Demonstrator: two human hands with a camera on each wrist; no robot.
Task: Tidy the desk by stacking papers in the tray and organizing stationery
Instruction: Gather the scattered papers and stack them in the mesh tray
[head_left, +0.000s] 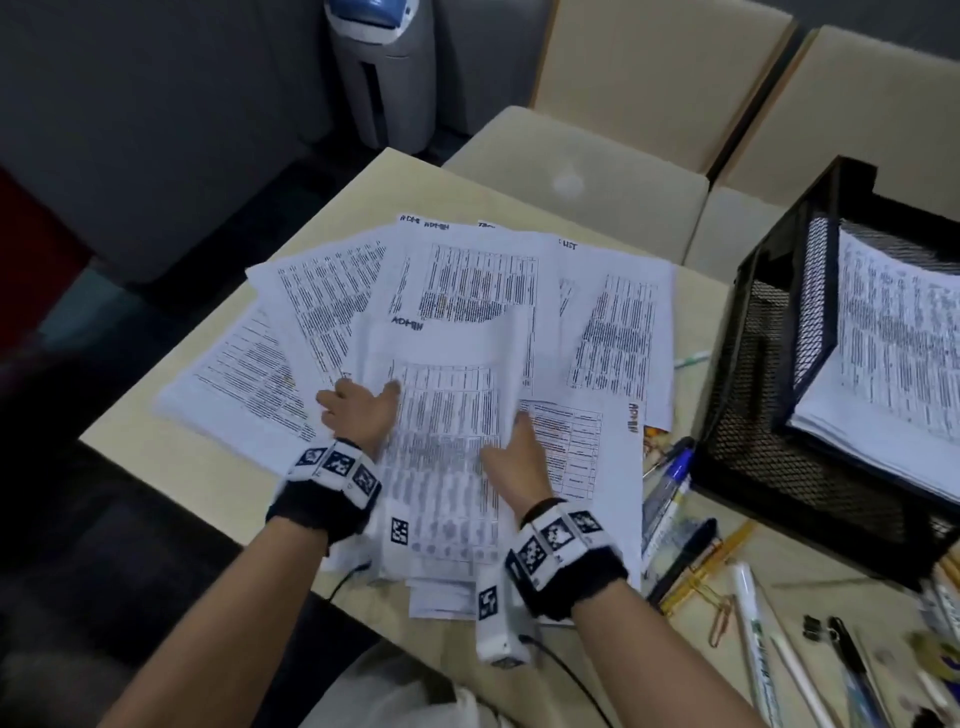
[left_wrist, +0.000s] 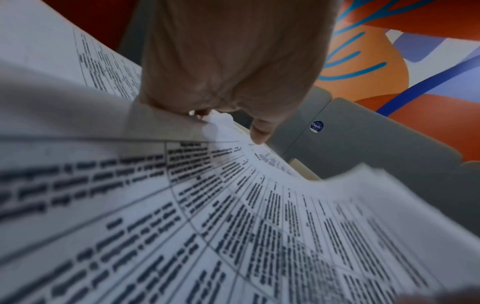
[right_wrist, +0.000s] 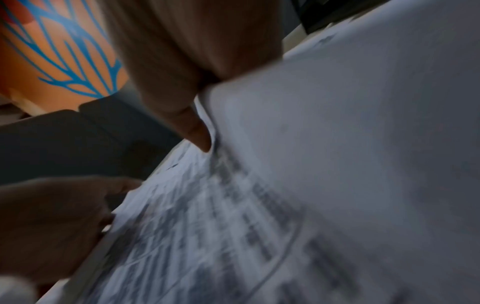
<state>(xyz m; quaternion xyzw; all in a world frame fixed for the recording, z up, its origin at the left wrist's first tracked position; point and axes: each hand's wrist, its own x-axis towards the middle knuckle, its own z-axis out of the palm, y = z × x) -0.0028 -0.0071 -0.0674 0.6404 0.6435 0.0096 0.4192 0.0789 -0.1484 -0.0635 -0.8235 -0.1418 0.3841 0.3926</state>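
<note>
Printed sheets (head_left: 467, 280) lie fanned out over the beige desk (head_left: 171, 467). On top of them in the middle is a sheet marked ADMIN (head_left: 447, 395), bowed upward. My left hand (head_left: 358, 410) pinches its left edge, thumb on the print; the left wrist view shows my left hand (left_wrist: 228, 123) with fingers tucked under the sheet (left_wrist: 233, 226). My right hand (head_left: 514, 457) grips the right edge; in the right wrist view my right hand (right_wrist: 197, 123) has its thumb on top, with the fingers hidden behind the paper (right_wrist: 337, 144). The black mesh tray (head_left: 753, 389) stands at right, holding papers (head_left: 893, 338).
Pens and markers (head_left: 670, 493), a paper clip (head_left: 719, 621) and a black binder clip (head_left: 813, 626) lie scattered at the desk's front right, beside the tray. Beige chairs (head_left: 571, 171) stand behind the desk. A grey bin (head_left: 384, 67) is on the floor beyond.
</note>
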